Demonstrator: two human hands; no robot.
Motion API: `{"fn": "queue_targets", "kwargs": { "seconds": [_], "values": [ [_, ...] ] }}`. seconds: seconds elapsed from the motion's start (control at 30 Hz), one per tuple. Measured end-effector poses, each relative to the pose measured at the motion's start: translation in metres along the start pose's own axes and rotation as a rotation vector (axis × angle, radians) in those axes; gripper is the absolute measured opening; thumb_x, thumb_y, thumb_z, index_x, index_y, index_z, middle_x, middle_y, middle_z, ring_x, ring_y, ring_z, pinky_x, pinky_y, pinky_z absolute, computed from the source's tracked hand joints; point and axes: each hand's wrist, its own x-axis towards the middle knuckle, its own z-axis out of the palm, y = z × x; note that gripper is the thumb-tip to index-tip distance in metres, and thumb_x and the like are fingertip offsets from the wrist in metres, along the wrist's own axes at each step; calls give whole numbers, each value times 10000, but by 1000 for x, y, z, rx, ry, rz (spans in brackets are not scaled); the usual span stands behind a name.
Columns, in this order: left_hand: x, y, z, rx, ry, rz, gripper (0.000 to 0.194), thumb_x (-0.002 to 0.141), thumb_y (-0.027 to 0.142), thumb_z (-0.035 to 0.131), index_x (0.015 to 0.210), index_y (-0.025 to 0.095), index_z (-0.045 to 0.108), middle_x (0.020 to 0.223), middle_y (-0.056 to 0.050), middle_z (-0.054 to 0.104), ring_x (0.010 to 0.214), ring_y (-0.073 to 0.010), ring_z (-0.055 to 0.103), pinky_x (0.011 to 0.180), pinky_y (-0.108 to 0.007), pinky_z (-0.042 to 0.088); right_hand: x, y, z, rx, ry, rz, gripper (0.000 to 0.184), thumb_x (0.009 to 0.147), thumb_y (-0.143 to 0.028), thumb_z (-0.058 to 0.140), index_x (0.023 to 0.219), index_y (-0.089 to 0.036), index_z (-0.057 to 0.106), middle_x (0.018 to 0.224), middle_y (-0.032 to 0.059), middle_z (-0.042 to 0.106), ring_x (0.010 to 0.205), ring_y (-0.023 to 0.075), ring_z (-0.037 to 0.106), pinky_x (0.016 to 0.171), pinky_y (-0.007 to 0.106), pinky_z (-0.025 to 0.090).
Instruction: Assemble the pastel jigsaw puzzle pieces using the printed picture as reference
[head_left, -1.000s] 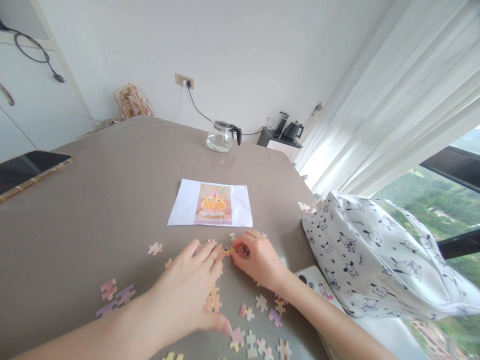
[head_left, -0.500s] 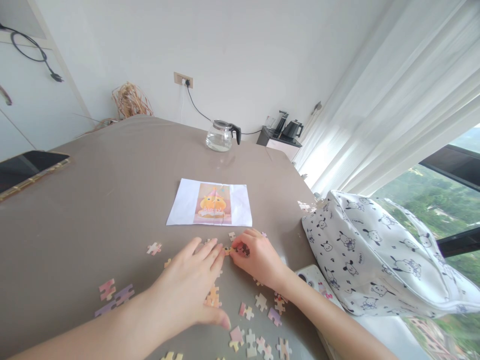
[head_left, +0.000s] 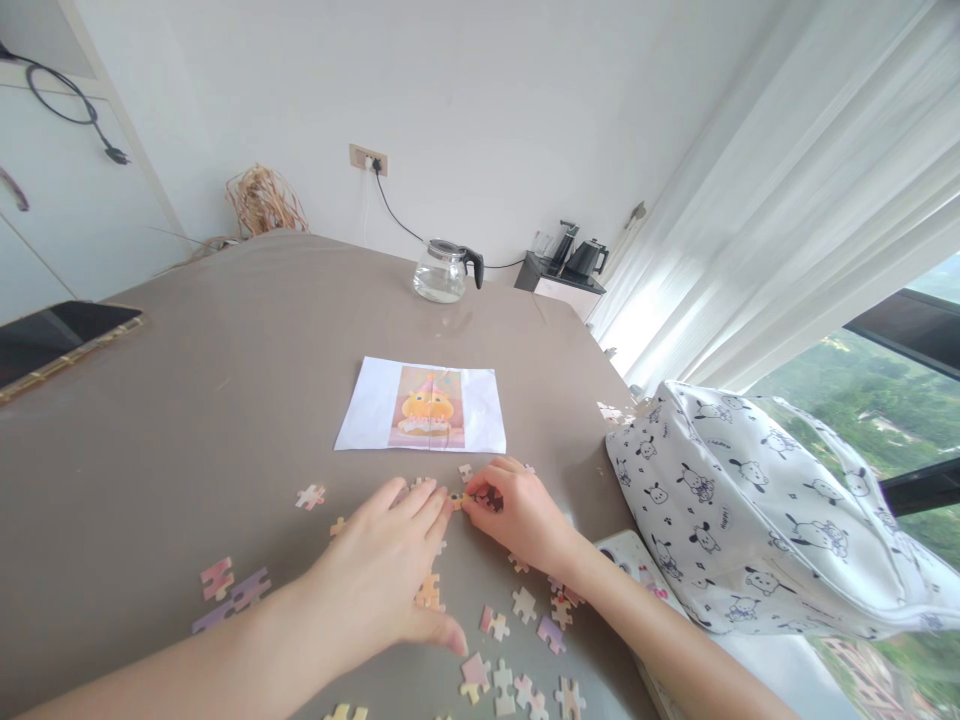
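My left hand [head_left: 397, 565] lies flat over the puzzle area with its fingers stretched out, covering some pieces. Orange joined pieces [head_left: 430, 592] show between its thumb and forefinger. At its fingertips is a small yellow-orange puzzle piece [head_left: 457, 500], which my right hand [head_left: 517, 510] pinches between thumb and forefinger from the right. Several loose pieces lie around both hands, among them a cream piece [head_left: 524, 604] and a purple piece [head_left: 550, 634]. Left of my left hand are a pink piece [head_left: 217, 578] and joined purple pieces [head_left: 234, 600]. Beyond the hands lies a paper with a printed picture [head_left: 427, 405].
A glass pot [head_left: 441, 272] with a black handle stands at the far side of the table [head_left: 225, 380]. A white patterned bag [head_left: 750, 510] sits on the right, beside a white phone case [head_left: 637, 565]. A dark phone [head_left: 60, 340] lies far left.
Both hands hold nearly the same pose at the yellow-orange piece. The whole view has shifted very slightly.
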Motion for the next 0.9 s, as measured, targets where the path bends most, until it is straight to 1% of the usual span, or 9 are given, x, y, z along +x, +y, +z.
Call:
{"fn": "queue_targets", "kwargs": {
  "seconds": [0.13,0.3,0.4,0.47,0.53,0.63,0.73,0.83,0.9],
  "values": [
    [0,-1,-2,-12,3,4,1022,674,951,438,1231,117,634,1230,-156,660,1157,-333,558,954,-426,379,0,0,0,1,2,-3,135,773,-70,715,775,-188,650,808,9,631,740,155,584,677,265,466],
    [-1,-4,-6,-38,-11,6,1020,709,955,351,1247,131,622,1223,-140,657,1134,-323,556,950,-423,378,0,2,-1,-9,-2,-25,119,792,-89,727,792,-197,676,788,1,629,733,151,597,665,257,479],
    [0,-5,-11,-52,-27,-1,994,718,952,334,1214,147,640,1224,-132,657,1121,-320,562,916,-404,383,0,3,-2,-31,-1,-51,117,794,-93,740,804,-199,693,788,3,636,752,157,608,677,261,491],
    [2,-5,-16,-60,-42,-1,963,714,945,371,1171,148,660,1211,-127,663,1103,-315,570,892,-394,391,0,3,-2,-52,-9,-82,114,799,-100,746,816,-206,709,784,3,645,782,166,614,690,264,496],
    [4,-4,-22,-67,-60,4,920,709,924,445,1136,141,672,1196,-124,670,1087,-309,577,876,-387,400,0,3,-1,-83,-23,-124,104,815,-110,740,824,-213,728,774,8,654,805,179,612,692,272,493],
    [5,-3,-25,-77,-77,4,898,689,903,521,1117,128,677,1169,-126,677,1073,-311,580,866,-392,407,-2,2,-1,-147,-39,-187,133,862,-117,692,810,-224,750,755,23,651,795,194,592,688,296,476],
    [5,-3,-23,-89,-74,-3,914,703,923,458,1114,137,681,1170,-130,672,1073,-316,576,877,-406,406,-4,1,-1,-198,-46,-233,172,884,-118,668,800,-236,761,754,30,643,781,197,576,684,305,460],
    [4,-5,-20,-103,-74,2,930,741,927,366,1149,148,670,1208,-131,659,1097,-311,567,902,-404,396,-3,1,-2,-220,-48,-254,155,878,-127,688,810,-244,764,765,24,648,782,189,576,675,294,454],
    [3,-6,-20,-112,-86,7,939,752,922,351,1176,142,656,1232,-134,650,1121,-313,560,908,-398,391,-2,2,-3,-227,-49,-258,146,875,-133,697,812,-246,764,772,18,655,780,182,579,668,287,450]
  ]
}}
